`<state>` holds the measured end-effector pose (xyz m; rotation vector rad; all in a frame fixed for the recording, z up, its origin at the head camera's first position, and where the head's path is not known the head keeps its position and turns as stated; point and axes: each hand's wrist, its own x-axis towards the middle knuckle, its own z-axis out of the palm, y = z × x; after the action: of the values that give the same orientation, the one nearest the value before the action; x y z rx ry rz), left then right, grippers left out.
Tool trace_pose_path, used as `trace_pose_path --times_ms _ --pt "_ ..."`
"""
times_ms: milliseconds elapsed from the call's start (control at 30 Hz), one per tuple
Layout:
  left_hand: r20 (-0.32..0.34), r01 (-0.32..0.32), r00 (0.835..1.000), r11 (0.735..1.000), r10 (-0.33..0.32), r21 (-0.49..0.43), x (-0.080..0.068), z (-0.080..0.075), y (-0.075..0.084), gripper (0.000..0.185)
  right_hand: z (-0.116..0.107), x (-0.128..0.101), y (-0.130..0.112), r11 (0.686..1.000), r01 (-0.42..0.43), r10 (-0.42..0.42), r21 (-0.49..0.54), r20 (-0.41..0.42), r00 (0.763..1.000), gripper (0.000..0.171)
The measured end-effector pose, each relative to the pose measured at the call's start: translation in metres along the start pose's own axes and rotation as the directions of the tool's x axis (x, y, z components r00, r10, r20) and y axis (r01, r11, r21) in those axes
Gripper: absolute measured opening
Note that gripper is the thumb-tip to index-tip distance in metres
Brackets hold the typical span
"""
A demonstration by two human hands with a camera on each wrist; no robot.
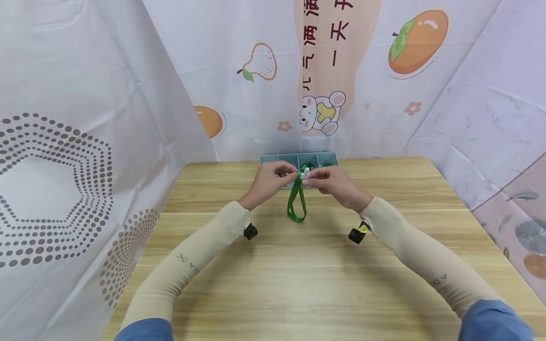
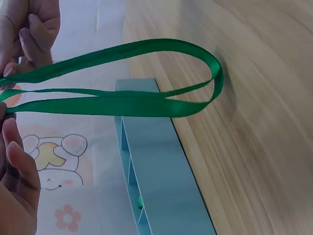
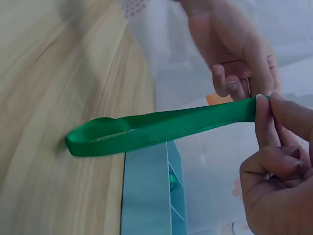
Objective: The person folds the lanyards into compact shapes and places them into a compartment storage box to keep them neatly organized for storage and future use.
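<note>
A green ribbon (image 1: 296,204) hangs as a folded loop between both hands, its lower end just above the wooden table (image 1: 298,274). My left hand (image 1: 290,171) pinches the ribbon's top from the left. My right hand (image 1: 308,180) pinches it from the right, with a small white piece (image 1: 305,174) at the same spot. The right wrist view shows my right hand's (image 3: 263,103) thumb and finger closed on the end of the ribbon (image 3: 161,126). The ribbon (image 2: 127,103) runs out from my left hand (image 2: 6,115) in the left wrist view.
A pale blue divided tray (image 1: 273,160) stands at the table's far edge, right behind the hands, with green pieces (image 1: 326,164) in its compartments. Printed cloth walls (image 1: 64,142) close in the table on three sides. Small black cameras (image 1: 250,231) sit on both wrists.
</note>
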<state>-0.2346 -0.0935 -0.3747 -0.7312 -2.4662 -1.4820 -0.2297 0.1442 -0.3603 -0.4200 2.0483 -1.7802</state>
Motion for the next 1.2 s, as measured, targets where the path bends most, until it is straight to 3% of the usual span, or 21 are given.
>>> trace_pose_path --times_ms 100,267,600,1067,1200 --pt "0.010 -0.010 1.000 1.000 0.010 -0.004 -0.0004 0.0018 0.0001 0.007 0.0035 0.0008 -0.0012 0.996 0.033 -0.036 -0.085 -0.028 0.999 0.028" --pt "0.035 -0.011 0.999 0.999 0.013 -0.051 -0.0007 0.0024 0.0005 0.009 0.0066 0.0025 -0.0003 0.988 0.083 -0.092 -0.131 -0.069 0.993 0.027" --pt "0.094 0.023 0.995 0.995 -0.013 -0.102 -0.0021 0.0028 -0.0003 0.014 0.0068 0.0038 0.0055 0.986 0.123 -0.135 -0.113 -0.105 0.985 0.028" --pt "0.111 0.040 0.993 0.992 -0.026 -0.118 -0.0046 0.0018 -0.0019 0.014 0.0075 0.0047 0.0055 0.982 0.166 -0.177 -0.095 -0.125 0.976 0.024" --pt "0.164 0.081 0.984 0.991 -0.063 -0.109 -0.0067 0.0032 -0.0058 0.024 0.0083 0.0046 0.0023 0.978 0.193 -0.201 -0.074 -0.121 0.972 0.023"
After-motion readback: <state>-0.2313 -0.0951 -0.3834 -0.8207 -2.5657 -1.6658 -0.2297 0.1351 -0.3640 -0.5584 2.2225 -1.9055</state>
